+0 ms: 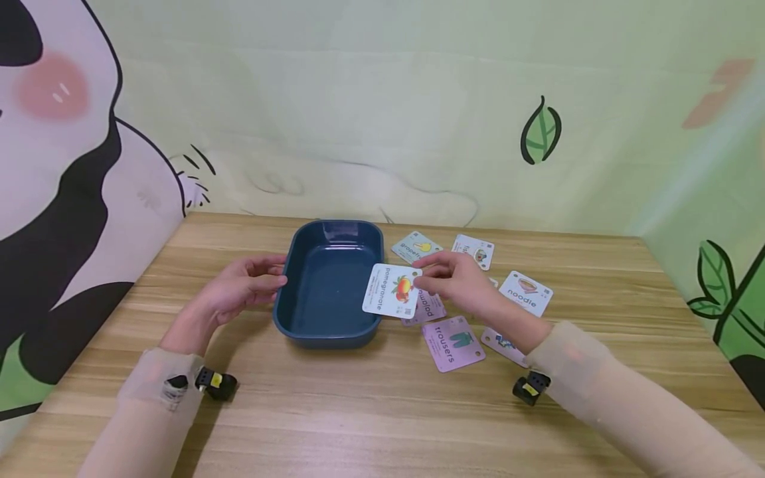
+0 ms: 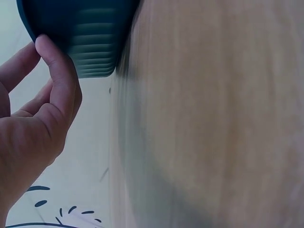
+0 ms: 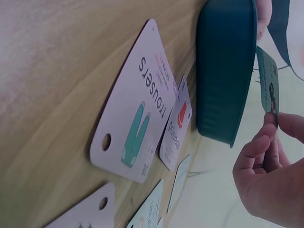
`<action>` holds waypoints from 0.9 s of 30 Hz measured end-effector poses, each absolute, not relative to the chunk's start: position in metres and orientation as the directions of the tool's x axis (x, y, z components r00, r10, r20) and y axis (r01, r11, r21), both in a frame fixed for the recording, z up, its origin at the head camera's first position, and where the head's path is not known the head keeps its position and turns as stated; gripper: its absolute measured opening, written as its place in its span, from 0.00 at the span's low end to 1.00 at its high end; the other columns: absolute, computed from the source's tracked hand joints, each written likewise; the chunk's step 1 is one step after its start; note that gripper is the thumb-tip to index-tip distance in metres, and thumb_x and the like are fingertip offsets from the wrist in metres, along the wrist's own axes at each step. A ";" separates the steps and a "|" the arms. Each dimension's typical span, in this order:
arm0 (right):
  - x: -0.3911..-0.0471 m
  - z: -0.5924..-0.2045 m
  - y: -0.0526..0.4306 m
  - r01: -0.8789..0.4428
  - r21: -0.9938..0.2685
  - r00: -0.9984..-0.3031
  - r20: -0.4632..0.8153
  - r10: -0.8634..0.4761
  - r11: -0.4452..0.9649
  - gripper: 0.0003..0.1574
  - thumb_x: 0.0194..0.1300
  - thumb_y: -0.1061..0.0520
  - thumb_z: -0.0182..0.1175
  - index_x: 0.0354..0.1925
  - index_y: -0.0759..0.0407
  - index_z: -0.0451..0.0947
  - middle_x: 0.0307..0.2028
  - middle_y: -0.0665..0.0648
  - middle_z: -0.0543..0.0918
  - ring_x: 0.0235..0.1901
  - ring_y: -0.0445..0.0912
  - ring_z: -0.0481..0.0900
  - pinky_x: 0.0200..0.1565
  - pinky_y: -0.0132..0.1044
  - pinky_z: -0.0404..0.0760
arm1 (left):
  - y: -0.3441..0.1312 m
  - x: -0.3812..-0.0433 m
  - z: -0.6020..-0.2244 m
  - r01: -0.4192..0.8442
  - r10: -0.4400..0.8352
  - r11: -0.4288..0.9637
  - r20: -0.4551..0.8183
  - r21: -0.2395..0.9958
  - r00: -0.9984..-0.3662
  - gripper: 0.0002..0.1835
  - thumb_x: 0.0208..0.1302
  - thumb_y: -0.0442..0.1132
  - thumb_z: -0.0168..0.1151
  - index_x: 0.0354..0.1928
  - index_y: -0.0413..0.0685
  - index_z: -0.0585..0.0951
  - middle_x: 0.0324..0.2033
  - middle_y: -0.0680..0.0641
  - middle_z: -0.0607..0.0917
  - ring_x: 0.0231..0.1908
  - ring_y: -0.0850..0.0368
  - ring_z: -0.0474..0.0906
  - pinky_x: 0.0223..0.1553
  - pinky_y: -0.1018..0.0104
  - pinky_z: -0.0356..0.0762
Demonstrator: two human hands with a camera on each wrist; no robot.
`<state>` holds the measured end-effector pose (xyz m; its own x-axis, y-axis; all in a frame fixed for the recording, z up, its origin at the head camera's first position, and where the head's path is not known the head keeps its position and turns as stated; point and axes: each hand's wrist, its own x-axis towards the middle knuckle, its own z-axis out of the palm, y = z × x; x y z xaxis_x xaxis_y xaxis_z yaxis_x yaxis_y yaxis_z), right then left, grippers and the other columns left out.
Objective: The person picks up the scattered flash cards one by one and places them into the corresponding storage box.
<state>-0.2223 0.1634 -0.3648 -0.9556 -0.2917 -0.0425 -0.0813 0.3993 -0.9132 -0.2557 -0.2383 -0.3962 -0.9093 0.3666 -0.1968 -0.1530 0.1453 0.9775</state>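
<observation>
A deep blue rectangular dish [image 1: 329, 335] stands on the wooden table. My left hand [image 1: 246, 285] is at its left rim, thumb and forefinger meeting at the edge in the left wrist view. My right hand [image 1: 457, 282] pinches a white pomegranate picture card [image 1: 382, 299] by one corner. The card is held above the dish's right rim, partly over the inside. Below and right of that hand, a purple trousers card [image 1: 454, 344] lies flat. Another purple card [image 3: 176, 126] with a red picture lies between it and the dish, partly covered in the head view.
More cards lie right of the dish: a grapefruit card [image 1: 415, 246], a card with a bowl picture [image 1: 475, 251], a noodle card [image 1: 526, 292] and one partly under the right forearm [image 1: 505, 345]. A printed cloth backdrop [image 1: 358, 133] rises behind the table [image 1: 335, 411].
</observation>
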 end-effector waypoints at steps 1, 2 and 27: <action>-0.222 -0.365 0.162 -0.084 -0.912 -0.956 -0.040 -0.291 0.402 0.21 0.68 0.57 0.69 0.58 0.58 0.82 0.41 0.56 0.87 0.41 0.49 0.79 0.41 0.38 0.78 | -0.238 -0.256 -0.396 -0.155 0.364 0.145 -0.199 0.977 -0.910 0.33 0.75 0.33 0.60 0.75 0.29 0.60 0.55 0.45 0.79 0.43 0.59 0.84 0.48 0.65 0.83; -0.222 -0.365 0.160 -0.089 -0.911 -0.956 -0.036 -0.291 0.404 0.21 0.68 0.57 0.69 0.58 0.58 0.82 0.41 0.56 0.87 0.41 0.49 0.79 0.40 0.37 0.77 | -0.238 -0.256 -0.396 -0.153 0.367 0.146 -0.197 0.977 -0.909 0.33 0.75 0.33 0.60 0.75 0.29 0.60 0.55 0.45 0.79 0.44 0.59 0.84 0.48 0.65 0.83; -0.222 -0.372 0.120 -0.207 -0.906 -0.959 0.113 -0.260 0.369 0.19 0.69 0.59 0.69 0.57 0.58 0.80 0.38 0.53 0.89 0.37 0.50 0.81 0.39 0.36 0.81 | -0.237 -0.254 -0.393 -0.145 0.367 0.154 -0.193 0.977 -0.910 0.33 0.75 0.33 0.60 0.75 0.29 0.60 0.55 0.44 0.77 0.42 0.60 0.83 0.47 0.66 0.83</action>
